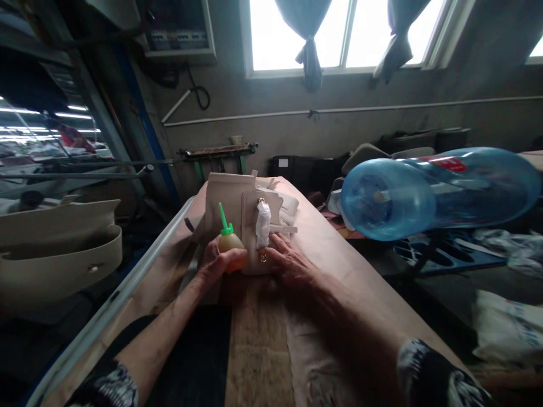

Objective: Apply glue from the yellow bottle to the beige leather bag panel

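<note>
In the head view, centre of the frame, my left hand (216, 261) wraps around a small squeeze bottle (232, 244) with a green nozzle (223, 219) pointing up; my fingers close snugly on its amber body. Just right of it my right hand (288, 261) lies flat and open on a cream leather piece (254, 226), fingertips pressing it down on the paper-covered table (263, 339), gripping nothing. A small plastic-wrapped fitting (263, 223) sits on the piece, just above my right fingers. More cream parts (227, 192) are stacked behind, toward the upper centre. At the right of the frame a big blue bottle (436, 189) lies on its side, well apart from my hands.

I judge this as the gluing step, bottle ready and the piece pinned. The next move calls for tipping the nozzle down onto the leather and squeezing lightly while my right hand keeps the piece from sliding
</note>
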Available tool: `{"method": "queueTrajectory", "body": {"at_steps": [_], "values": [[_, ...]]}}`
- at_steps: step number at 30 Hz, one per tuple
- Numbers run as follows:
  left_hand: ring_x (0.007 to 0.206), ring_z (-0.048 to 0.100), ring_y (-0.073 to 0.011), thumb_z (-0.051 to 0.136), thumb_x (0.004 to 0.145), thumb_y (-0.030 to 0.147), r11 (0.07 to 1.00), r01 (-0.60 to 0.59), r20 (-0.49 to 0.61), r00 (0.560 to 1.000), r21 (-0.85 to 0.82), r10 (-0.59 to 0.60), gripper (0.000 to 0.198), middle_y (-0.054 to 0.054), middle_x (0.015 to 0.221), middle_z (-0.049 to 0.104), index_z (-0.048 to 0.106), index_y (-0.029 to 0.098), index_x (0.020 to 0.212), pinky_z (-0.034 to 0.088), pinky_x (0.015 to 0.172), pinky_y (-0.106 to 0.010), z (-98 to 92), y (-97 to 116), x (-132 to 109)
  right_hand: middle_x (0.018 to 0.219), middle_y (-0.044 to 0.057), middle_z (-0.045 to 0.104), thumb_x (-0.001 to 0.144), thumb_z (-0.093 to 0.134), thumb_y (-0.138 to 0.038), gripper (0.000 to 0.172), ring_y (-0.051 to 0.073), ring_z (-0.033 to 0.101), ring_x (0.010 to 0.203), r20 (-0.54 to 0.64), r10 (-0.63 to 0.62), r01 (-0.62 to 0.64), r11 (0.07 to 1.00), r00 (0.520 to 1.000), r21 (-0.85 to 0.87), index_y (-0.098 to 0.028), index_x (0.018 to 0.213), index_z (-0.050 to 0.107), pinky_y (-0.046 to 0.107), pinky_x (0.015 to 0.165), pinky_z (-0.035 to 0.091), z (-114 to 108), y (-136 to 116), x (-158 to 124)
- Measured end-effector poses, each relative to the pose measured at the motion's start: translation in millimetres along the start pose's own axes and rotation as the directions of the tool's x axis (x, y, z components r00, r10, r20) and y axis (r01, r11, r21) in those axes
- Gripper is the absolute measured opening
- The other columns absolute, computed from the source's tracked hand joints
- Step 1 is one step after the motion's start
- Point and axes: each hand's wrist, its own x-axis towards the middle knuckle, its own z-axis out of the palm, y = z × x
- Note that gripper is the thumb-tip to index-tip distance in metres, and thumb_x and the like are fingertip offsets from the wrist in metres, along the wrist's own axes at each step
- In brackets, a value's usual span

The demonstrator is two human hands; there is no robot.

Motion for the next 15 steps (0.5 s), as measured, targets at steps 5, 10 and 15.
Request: {"method": "queueTrajectory", "body": {"at_steps": [5,10,15], "values": [[0.054,0.051,-0.0140,0.074,0.059,0.038,0.997,0.021,0.020,1.000,-0.074,-0.020,0.034,0.002,0.062,0.055,0.056,0.015,0.076,0.043,0.049,-0.024,4.8,-10,35,0.151,0.010,0.027,0.086,0.068,-0.020,0.053,0.038,0.023,0.138,0.052,0.159,-0.158,0.987,0.986,-0.011,-0.022,0.135,0.049,0.061,0.105,0.035,9,13,26],[0.057,0.052,-0.0134,0.074,0.061,0.036,0.998,-0.029,-0.010,1.000,-0.051,0.028,0.032,0.001,0.064,0.056,0.056,0.014,0.076,0.042,0.053,-0.023,6.3,-3,25,0.153,0.011,0.025,0.090,0.064,-0.020,0.056,0.038,0.021,0.140,0.067,0.209,-0.210,0.978,0.976,0.007,-0.023,0.141,0.042,0.062,0.107,0.033,12,6,19],[0.061,0.051,-0.0146,0.076,0.063,0.034,0.997,-0.072,-0.053,0.996,-0.003,0.072,0.029,0.001,0.066,0.056,0.057,0.016,0.075,0.042,0.054,-0.024,6.6,15,-28,0.154,0.011,0.024,0.086,0.067,-0.018,0.065,0.039,0.016,0.141,0.076,0.201,-0.208,0.974,0.977,0.095,-0.024,0.145,0.039,0.065,0.109,0.027,3,-11,-8]]}}
